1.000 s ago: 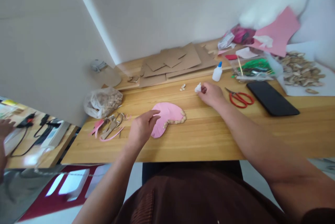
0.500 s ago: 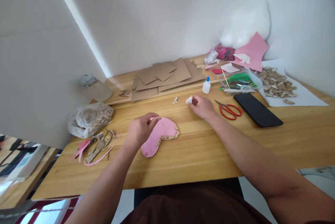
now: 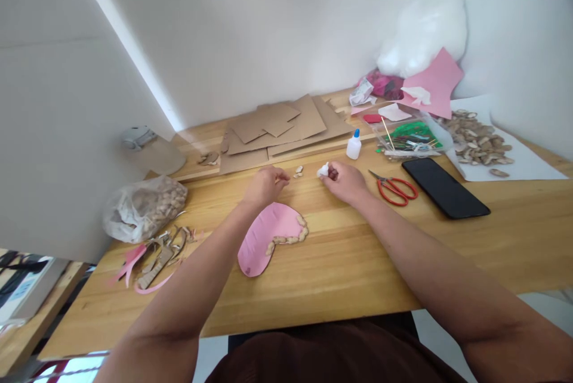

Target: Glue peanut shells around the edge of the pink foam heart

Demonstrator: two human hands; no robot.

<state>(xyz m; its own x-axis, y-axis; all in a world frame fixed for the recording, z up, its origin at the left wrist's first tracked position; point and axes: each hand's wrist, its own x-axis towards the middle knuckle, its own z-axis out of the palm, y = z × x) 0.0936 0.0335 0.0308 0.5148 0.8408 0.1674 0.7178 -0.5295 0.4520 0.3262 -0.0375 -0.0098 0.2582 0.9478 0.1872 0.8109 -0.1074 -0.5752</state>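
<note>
My left hand [image 3: 267, 184] hovers just left of a few peanut shells [image 3: 298, 172] on the table. Its fingers are loosely bent, thumb and fingertips slightly apart, with nothing visible between them. In the fingers of my right hand [image 3: 345, 182] is a small crumpled white tissue [image 3: 323, 170], pinched right of those shells. Below my left hand lies a pink heart-shaped piece [image 3: 265, 234], edged on its right side and notch with a row of peanut shells [image 3: 290, 238]. A white glue bottle [image 3: 353, 147] with a blue cap stands upright behind my right hand.
Red-handled scissors [image 3: 394, 190] and a black phone [image 3: 445, 188] lie right. Behind them are a plastic tray [image 3: 409, 135] and a shell pile [image 3: 478, 138] on white paper. Cardboard sheets [image 3: 286, 126] lie at the back; a bag of peanuts [image 3: 145, 207] and scraps [image 3: 156, 258] lie left.
My left hand has moved from over the pink heart, away from me and rightward, to beside the loose shells. My right hand stays almost still with the tissue.
</note>
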